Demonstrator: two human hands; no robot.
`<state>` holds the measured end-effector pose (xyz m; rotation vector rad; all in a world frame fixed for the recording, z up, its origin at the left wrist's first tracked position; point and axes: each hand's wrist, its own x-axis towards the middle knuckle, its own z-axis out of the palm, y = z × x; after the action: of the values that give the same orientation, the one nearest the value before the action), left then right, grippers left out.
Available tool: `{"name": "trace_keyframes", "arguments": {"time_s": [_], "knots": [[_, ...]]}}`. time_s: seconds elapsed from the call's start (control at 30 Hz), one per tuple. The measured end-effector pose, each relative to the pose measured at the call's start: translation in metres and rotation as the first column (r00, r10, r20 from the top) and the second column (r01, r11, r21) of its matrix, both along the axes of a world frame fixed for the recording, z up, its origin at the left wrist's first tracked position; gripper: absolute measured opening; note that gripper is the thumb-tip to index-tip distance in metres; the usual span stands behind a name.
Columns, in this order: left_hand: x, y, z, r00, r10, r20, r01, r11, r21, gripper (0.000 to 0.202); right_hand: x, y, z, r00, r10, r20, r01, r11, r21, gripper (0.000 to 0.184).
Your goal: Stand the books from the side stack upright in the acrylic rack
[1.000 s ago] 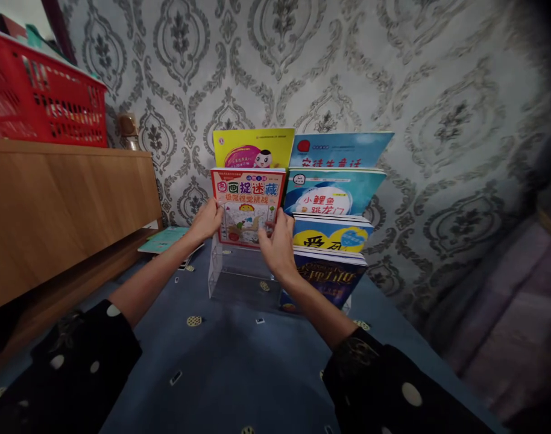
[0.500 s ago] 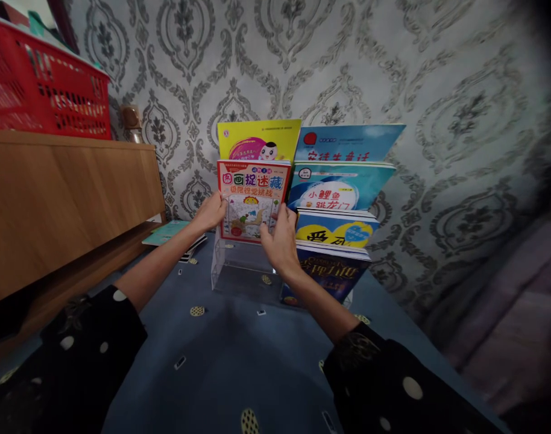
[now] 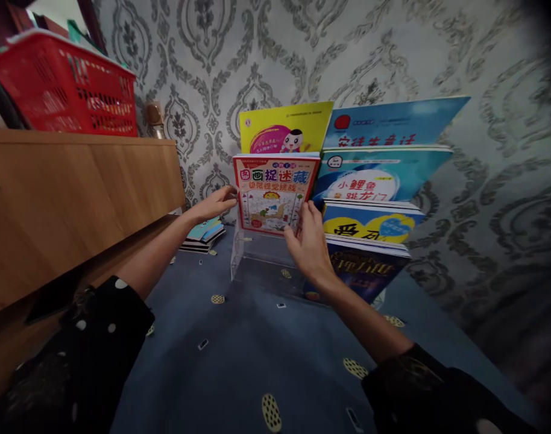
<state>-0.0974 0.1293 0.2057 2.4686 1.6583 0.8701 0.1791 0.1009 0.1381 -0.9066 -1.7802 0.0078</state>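
Note:
A red-bordered children's picture book (image 3: 275,196) with a maze-like drawing stands upright in a clear acrylic book rack (image 3: 257,256), in front of a yellow book (image 3: 284,123). My left hand (image 3: 214,204) is at the book's left edge, fingers stretched out and their tips against it. My right hand (image 3: 310,244) is at its lower right edge, thumb over the cover and fingers along the side. To the right stand a blue book (image 3: 393,120), a teal book (image 3: 384,175), a blue-and-yellow book (image 3: 370,223) and a dark blue book (image 3: 361,268), stepped downward.
A stack of thin books (image 3: 203,235) lies left of the rack on the blue patterned cloth (image 3: 230,361). At the left, a wooden cabinet (image 3: 85,199) carries a red plastic basket (image 3: 85,90) and a small brown-topped jar (image 3: 155,117). Patterned wallpaper (image 3: 203,36) rises behind.
The view has shifted left and closer, so the rack appears larger and further right. My left hand's fingers have loosened and straightened at the red book's edge; my right hand stays at its right side.

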Motion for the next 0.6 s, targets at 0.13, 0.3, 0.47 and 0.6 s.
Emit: {"name": "trace_keyframes", "arguments": {"time_s": [0.13,0.3,0.47,0.6], "knots": [[-0.034,-0.014,-0.04,0.934,0.278,-0.223,-0.3,0.951,-0.073,0.032,0.006,-0.018,0.001,0.999,0.05,0.002,-0.05,0.999,-0.006,0.061],[-0.065,-0.028,-0.109,0.749,0.522,-0.408,-0.567,0.824,0.013,0.037,0.009,-0.061,-0.026,0.981,0.176,0.087,-0.176,0.984,-0.012,0.049],[-0.076,-0.029,-0.138,0.612,0.607,-0.507,-0.622,0.765,0.165,0.037,0.013,-0.106,-0.102,0.93,0.318,0.186,-0.278,0.937,-0.212,0.048],[-0.078,-0.024,-0.147,0.541,0.619,-0.569,-0.616,0.752,0.233,0.036,0.018,-0.127,-0.154,0.909,0.368,0.194,-0.306,0.907,-0.289,0.045]]}}
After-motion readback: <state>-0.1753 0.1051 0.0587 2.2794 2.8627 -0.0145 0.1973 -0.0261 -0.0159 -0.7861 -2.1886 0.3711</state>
